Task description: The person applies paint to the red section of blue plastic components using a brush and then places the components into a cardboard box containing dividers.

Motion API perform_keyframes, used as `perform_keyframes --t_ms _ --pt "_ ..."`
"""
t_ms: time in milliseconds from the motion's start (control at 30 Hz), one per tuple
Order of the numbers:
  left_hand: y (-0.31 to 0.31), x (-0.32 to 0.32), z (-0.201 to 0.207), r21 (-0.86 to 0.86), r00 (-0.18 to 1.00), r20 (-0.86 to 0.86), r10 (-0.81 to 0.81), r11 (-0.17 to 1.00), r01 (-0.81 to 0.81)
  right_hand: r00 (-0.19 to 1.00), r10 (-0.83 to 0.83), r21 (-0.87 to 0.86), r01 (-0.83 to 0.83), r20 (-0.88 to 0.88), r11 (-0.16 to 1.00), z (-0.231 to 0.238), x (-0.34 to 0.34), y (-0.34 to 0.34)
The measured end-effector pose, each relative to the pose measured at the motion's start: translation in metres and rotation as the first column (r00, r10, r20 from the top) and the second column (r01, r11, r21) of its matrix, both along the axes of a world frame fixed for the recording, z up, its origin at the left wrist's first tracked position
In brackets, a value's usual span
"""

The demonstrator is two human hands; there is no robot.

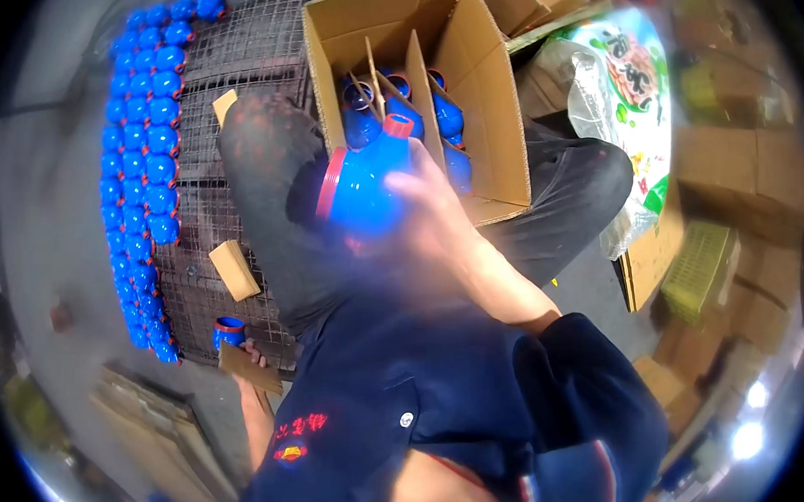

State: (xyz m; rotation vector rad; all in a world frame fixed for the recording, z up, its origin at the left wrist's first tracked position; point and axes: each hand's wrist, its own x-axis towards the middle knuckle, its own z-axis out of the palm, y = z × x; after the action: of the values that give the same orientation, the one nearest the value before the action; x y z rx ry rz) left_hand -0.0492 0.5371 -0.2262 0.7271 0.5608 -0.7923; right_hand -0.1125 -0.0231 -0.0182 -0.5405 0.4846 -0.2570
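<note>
Packing seems to be the step in hand: the right hand (pixel 423 193) is wrapped around a blue vessel (pixel 364 199) with red rims, tilted above the lap beside the open cardboard box (pixel 492 119). The next move probably calls for steering it between the dividers (pixel 416 79), where more blue vessels (pixel 446 117) sit. Low at left, the left hand (pixel 254 356) grips a cardboard piece (pixel 248 370) near a blue jar (pixel 230 331) (whether it also holds that, I cannot tell).
</note>
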Motion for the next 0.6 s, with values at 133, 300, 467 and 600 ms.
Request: perform_keyframes --t_ms 133,300,467,600 --pt "-0.049 0.029 0.053 -0.385 0.990 0.123 -0.066 0.916 0.109 0.998 -0.068 -0.605 0.056 0.003 0.794 -0.013 0.012 -0.020" --pt "-0.160 0.086 0.123 -0.479 0.970 0.203 -0.131 0.851 0.215 0.991 -0.126 -0.737 0.120 0.047 0.665 -0.009 0.026 -0.051" --pt "-0.224 0.125 0.158 -0.412 0.924 0.320 -0.208 0.848 0.333 0.954 -0.300 -0.419 0.268 -0.010 0.867 -0.002 0.044 -0.094" --pt "-0.245 0.158 0.130 -0.212 0.889 0.307 -0.339 0.887 0.411 0.957 -0.283 -0.466 0.223 -0.061 0.856 -0.009 0.043 -0.099"
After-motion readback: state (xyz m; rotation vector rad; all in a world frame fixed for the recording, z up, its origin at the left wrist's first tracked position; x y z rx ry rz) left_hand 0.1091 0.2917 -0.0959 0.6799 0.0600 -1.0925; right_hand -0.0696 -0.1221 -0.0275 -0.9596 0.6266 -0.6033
